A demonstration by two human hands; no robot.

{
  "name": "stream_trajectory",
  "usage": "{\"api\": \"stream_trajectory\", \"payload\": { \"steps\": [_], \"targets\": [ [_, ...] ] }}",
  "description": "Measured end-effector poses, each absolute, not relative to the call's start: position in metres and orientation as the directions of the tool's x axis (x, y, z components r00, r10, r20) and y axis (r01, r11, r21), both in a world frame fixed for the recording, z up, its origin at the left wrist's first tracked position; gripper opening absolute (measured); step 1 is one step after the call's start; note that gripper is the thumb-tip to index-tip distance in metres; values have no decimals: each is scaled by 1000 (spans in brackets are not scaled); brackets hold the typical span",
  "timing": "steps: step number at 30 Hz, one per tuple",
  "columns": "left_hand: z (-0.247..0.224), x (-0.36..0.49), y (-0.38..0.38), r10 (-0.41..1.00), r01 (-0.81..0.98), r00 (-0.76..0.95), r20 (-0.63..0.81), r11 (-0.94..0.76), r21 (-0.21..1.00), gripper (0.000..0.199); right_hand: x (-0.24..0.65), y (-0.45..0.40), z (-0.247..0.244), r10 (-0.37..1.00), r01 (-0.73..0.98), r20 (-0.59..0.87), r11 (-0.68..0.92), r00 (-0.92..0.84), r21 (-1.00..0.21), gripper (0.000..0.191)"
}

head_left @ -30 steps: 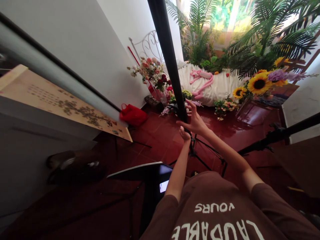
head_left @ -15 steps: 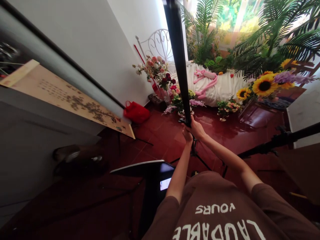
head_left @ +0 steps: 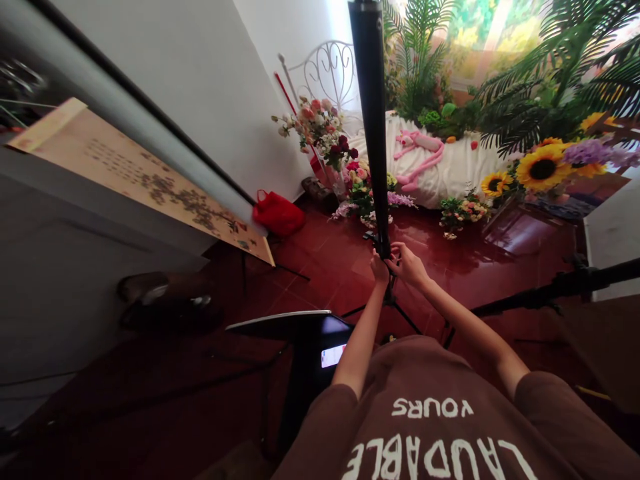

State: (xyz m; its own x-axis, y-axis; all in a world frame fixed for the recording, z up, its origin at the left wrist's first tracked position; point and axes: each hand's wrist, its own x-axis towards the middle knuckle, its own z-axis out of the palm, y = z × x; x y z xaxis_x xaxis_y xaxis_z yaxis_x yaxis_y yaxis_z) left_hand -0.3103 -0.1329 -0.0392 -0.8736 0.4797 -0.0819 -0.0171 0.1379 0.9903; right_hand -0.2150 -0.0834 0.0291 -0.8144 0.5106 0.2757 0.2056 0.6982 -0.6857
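A tall black pole (head_left: 373, 120) rises in front of me from a tripod base (head_left: 393, 305) on the dark red floor. My left hand (head_left: 379, 268) is closed around the pole's lower part, on its left side. On the other side, my right hand (head_left: 407, 265) touches the pole at about the same height, with its fingers bent and partly spread; its thumb and a fingertip meet the pole near a small black knob or clamp (head_left: 370, 237). Parts of both hands' fingers are hidden behind the pole.
A dark stand top (head_left: 290, 323) with a lit phone (head_left: 333, 356) is at my lower left. Another black pole (head_left: 550, 291) slants in from the right. Beyond are flowers (head_left: 357, 180), a draped white bed (head_left: 450, 170), a red bag (head_left: 279, 212) and a hanging scroll (head_left: 165, 190).
My right hand has loosened from its wrap on the pole and shifted slightly right, with its fingers lifted. The view has moved, so the surroundings sit a little differently.
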Motion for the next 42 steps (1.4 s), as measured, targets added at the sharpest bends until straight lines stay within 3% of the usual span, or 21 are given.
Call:
{"api": "stream_trajectory", "payload": {
  "steps": [7, 13, 21, 24, 27, 30, 32, 34, 38, 42],
  "targets": [
    [-41, -309, -135, 517, -106, -844, -140, 94, 990, 68, -174, -84, 12, 575, 455, 17, 665, -818, -592, 31],
    [-43, -314, -136, 538, -191, -823, -182, 41, 981, 67, -175, -89, 11, 517, 477, -41, 753, -855, -454, 36],
    [-42, -313, -135, 534, -260, -816, -224, 7, 966, 66, -179, -97, 1, 530, 523, -122, 725, -839, -448, 38],
    [-40, -313, -136, 533, -270, -814, -231, 6, 963, 65, -179, -99, -6, 542, 537, -150, 681, -827, -498, 41],
    [-39, -313, -137, 531, -253, -818, -220, 11, 967, 64, -184, -104, -17, 564, 527, -214, 478, -798, -703, 53],
    [-40, -312, -137, 532, -241, -822, -203, -1, 971, 65, -193, -111, -27, 551, 465, -389, -1, -738, -885, 63],
    [-41, -312, -137, 528, -236, -825, -204, 5, 972, 64, -200, -114, -31, 471, 391, -522, -352, -711, -850, 62],
    [-43, -313, -136, 521, -233, -827, -210, 23, 972, 64, -206, -116, -33, 384, 301, -598, -601, -704, -740, 57],
    [-49, -317, -137, 556, -208, -802, -218, 82, 975, 67, -213, -116, -28, 329, 163, -623, -783, -710, -600, 43],
    [-63, -322, -145, 614, -109, -763, -203, 188, 976, 60, -214, -118, -22, 333, 178, -554, -716, -763, -675, 36]
  ]
}}
